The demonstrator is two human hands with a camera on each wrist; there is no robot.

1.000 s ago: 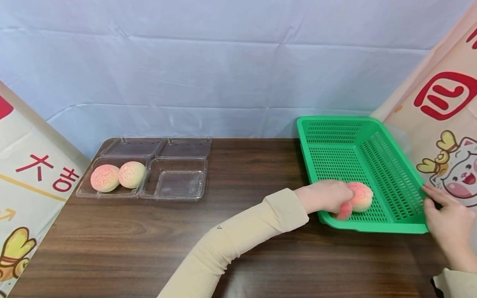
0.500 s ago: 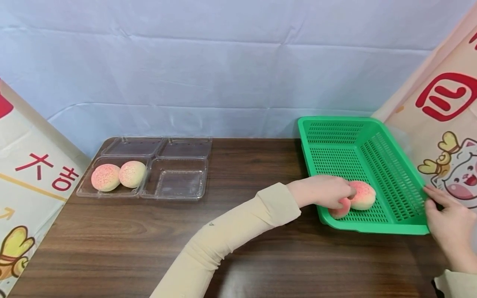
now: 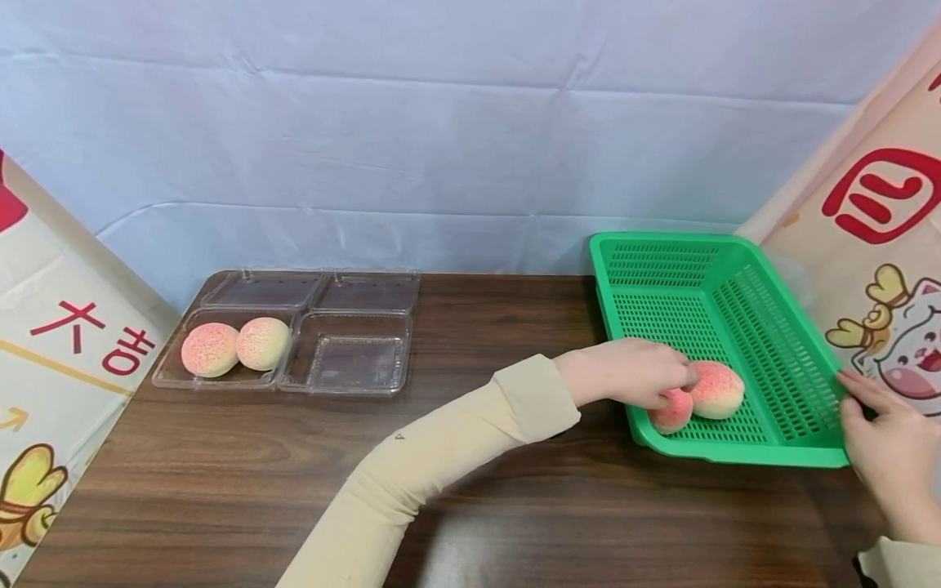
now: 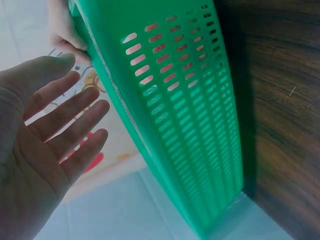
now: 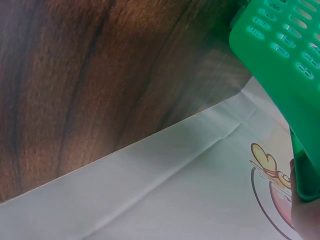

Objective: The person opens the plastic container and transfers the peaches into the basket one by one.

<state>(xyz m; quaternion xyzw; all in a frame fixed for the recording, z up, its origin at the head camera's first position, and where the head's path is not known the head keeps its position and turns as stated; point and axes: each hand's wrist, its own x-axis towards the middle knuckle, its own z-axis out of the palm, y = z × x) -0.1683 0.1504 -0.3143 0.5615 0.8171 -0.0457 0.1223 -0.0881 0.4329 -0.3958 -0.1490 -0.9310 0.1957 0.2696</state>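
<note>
Head view: left hand (image 3: 635,371), fingers spread, has edged left; the basket's (image 3: 742,454) peach buns (image 3: 720,392) seem unheld; right hand (image 3: 885,445) grips its right edge.

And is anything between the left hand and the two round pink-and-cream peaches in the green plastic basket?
Nothing visible. The left hand reaches over the left rim of the basket, fingers at the peaches; whether they touch is unclear. The right hand, at the right rim, is out of the way.
</note>
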